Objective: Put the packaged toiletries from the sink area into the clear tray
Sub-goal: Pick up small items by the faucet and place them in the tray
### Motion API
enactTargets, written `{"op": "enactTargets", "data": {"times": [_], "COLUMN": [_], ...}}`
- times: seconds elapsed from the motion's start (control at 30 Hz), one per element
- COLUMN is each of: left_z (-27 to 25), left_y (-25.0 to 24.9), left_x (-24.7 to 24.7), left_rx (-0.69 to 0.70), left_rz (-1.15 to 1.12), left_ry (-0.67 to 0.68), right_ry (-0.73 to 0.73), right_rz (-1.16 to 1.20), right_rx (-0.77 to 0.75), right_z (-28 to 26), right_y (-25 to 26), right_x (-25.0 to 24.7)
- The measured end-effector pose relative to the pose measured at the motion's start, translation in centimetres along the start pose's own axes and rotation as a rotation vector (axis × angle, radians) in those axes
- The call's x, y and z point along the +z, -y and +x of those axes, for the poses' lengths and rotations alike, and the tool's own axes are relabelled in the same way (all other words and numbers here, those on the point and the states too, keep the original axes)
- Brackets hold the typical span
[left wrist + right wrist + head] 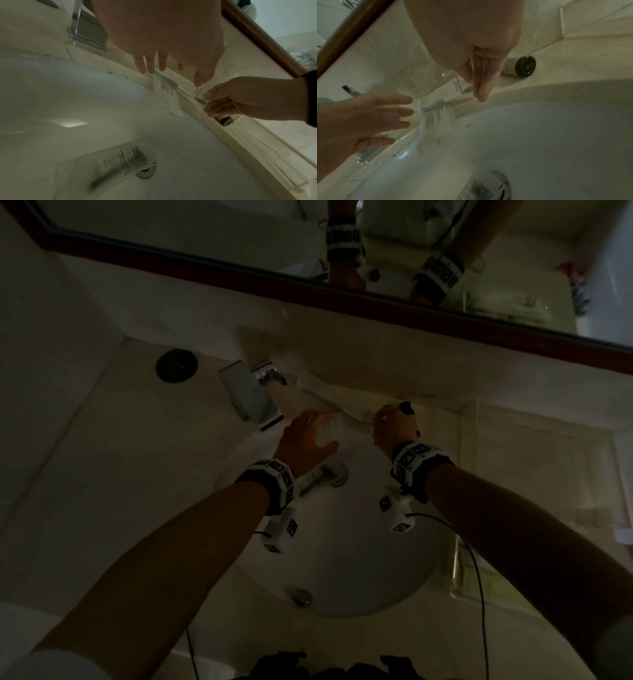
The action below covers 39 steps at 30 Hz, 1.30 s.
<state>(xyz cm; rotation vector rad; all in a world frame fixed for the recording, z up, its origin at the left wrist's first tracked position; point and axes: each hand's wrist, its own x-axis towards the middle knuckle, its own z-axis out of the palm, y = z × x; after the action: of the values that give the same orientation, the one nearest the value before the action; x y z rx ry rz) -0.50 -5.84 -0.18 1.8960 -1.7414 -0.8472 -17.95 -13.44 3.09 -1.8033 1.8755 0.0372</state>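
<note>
A long packaged toothbrush lies on the back rim of the sink, with one end drooping into the basin. My right hand pinches its right end between thumb and fingers. My left hand hovers open over the left end, fingers straight and spread; contact is unclear. A second printed packet lies in the basin over the drain. A small bottle with a black cap lies on the counter beside my right hand. The clear tray stands to the right of the sink.
A chrome faucet stands at the back left of the basin, close to my left hand. A round dark cover sits in the counter farther left. A brown-framed mirror runs along the wall above.
</note>
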Motion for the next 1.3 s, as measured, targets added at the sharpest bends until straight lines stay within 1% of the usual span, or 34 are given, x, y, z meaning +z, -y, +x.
{"op": "enactTargets", "data": {"times": [0.13, 0.3, 0.4, 0.53, 0.63, 0.77, 0.9, 1.0, 1.13, 1.2, 1.3], "left_z": [-0.3, -0.5, -0.6, -0.9, -1.2, -1.6, -2.1, -2.3, -2.9, -3.5, -4.2], "left_y": [-0.6, -1.1, -1.5, -2.7, -3.7, -4.8, -6.2, -7.2, -8.8, -9.9, -11.2], "left_x": [-0.3, -0.4, -0.3, -0.2, 0.0, 0.3, 0.8, 1.3, 2.1, 2.6, 3.4], "left_rx": [-0.003, 0.006, 0.002, 0.015, 0.032, 0.041, 0.073, 0.130, 0.160, 0.166, 0.158], "left_rz": [0.011, 0.003, -0.032, -0.022, 0.059, 0.277, 0.347, 0.439, 0.455, 0.421, 0.278], "left_ry": [0.001, 0.017, 0.011, -0.063, -0.066, -0.074, -0.066, -0.017, 0.127, 0.173, 0.260], "right_ry": [-0.091, -0.104, -0.098, -0.105, -0.116, -0.134, -0.133, -0.138, -0.168, -0.185, -0.209], "right_rz": [0.136, 0.284, 0.288, 0.307, 0.345, 0.295, 0.244, 0.245, 0.253, 0.201, 0.123], "right_rx": [0.008, 0.020, 0.031, 0.031, 0.030, 0.017, -0.012, -0.022, -0.018, -0.007, -0.015], "right_z": [-0.1, -0.8, -1.7, -3.3, -4.4, -6.2, -7.4, -8.5, -9.9, -10.5, -11.4], "right_y": [-0.6, -1.9, -2.8, -4.0, -5.3, -7.0, -9.1, -10.4, -12.1, -13.1, -14.5], "right_x": [-0.5, -1.3, -2.1, -2.8, -3.1, -3.7, -4.0, -4.3, -4.9, -5.2, -5.9]}}
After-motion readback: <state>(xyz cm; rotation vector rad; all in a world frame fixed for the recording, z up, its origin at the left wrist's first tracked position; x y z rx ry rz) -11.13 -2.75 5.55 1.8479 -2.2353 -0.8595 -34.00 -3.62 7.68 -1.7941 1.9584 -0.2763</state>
